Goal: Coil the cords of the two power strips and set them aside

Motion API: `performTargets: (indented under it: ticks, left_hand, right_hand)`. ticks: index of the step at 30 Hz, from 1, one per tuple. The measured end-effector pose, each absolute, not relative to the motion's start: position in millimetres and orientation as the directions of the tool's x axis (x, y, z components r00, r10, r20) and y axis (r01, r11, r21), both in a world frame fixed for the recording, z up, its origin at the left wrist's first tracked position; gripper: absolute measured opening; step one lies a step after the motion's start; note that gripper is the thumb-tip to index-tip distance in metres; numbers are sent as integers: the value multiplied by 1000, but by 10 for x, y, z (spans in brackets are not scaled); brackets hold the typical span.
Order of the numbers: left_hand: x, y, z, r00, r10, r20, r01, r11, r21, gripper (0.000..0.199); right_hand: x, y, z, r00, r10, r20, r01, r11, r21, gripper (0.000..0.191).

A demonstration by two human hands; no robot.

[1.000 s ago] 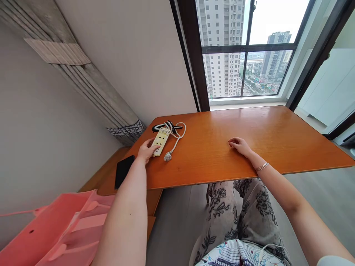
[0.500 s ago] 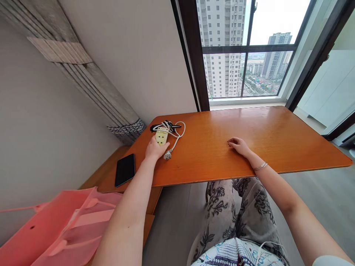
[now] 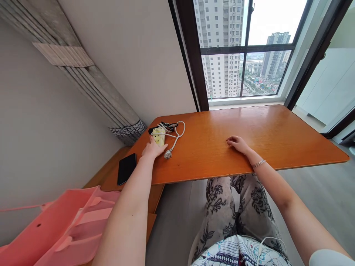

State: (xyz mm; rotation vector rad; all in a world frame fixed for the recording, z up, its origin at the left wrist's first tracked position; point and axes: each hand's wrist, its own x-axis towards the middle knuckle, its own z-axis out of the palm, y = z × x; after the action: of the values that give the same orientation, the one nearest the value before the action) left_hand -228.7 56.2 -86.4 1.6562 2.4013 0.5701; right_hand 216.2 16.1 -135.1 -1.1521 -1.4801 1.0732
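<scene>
A pale yellow power strip (image 3: 159,137) lies on the left part of the orange-brown table (image 3: 205,147). Its white cord loops to the right, and the plug (image 3: 168,154) rests on the tabletop. Behind the strip is a bundle of black cable (image 3: 169,126). My left hand (image 3: 153,148) is at the strip's near end, fingers along its left side and thumb spread out to the right. The fingers look loose, and part of the contact is hidden. My right hand (image 3: 237,143) rests on the table with relaxed, slightly curled fingers and holds nothing.
A black tablet or phone (image 3: 127,169) lies at the table's left end. A pink bin-like holder (image 3: 80,221) stands at the lower left. Beyond the table are a gathered curtain (image 3: 111,99) and a window (image 3: 244,48). The table's front edge runs above my legs.
The power strip has shifted slightly left and sits flatter on the table. My left hand has loosened around it and drawn a little towards me. My right hand stays in place.
</scene>
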Motion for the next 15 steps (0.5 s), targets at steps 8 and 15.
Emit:
performTargets:
  ticks: [8,15]
  left_hand:
    - [-2333,583,-800,-379,924,49,870,338,358,90]
    - [-2482,619,-805,-387,922,-33,890,383,247,100]
  right_hand:
    - [2160,163,-1354,-106,981,164,160,179,-971,20]
    - [2156,172,-1373,-104,980,171,169,187,-968,20]
